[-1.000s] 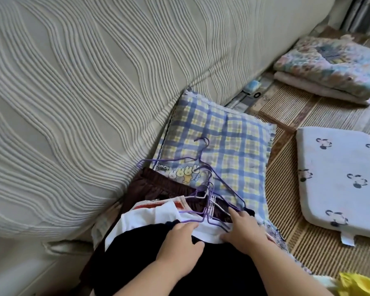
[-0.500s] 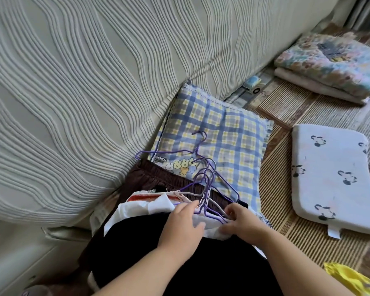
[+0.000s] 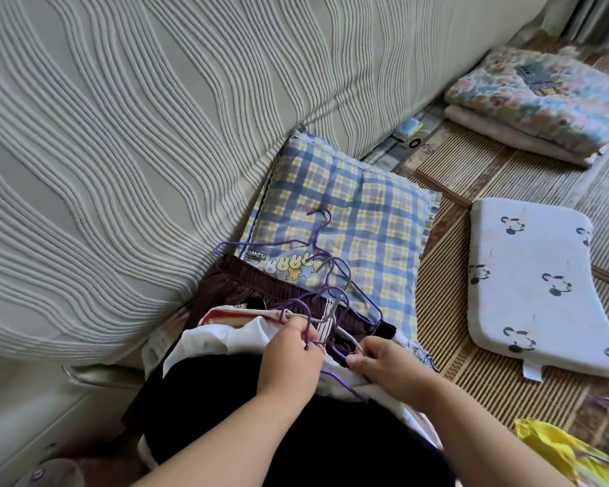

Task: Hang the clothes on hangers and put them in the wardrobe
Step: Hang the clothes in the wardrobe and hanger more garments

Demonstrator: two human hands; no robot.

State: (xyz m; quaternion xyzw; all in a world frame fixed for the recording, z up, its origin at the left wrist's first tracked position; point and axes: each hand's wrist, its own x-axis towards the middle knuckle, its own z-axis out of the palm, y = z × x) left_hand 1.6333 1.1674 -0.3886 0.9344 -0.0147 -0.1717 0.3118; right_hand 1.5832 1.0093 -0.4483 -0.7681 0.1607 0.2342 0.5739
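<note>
Hangers [image 3: 327, 299] lie tangled atop the clothes [image 3: 218, 342] beside the pillow [image 3: 366, 212]; left grip [image 3: 289, 360] pinches a purple wire, right grip [image 3: 387, 367] another (hooks interlocked). Tugging them apart could snag fabric or drag the bunch.

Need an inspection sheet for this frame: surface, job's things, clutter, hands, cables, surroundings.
Surface: woven mat, partly covered.
Job's things: wire hangers, purple and grey, bunched on a clothes pile: brown shorts, white garment, black garment nearest the camera. One purple hanger lies partly on the pillow.
Clutter: plaid pillow; printed pad; folded blankets; yellow thing at the lower right edge.
Hands: left hand pinches a purple hanger; right hand grips a pale hanger wire.
Cables: nothing seen.
Surroundings: ribbed cream cover rises behind the pile; no wardrobe in view.
</note>
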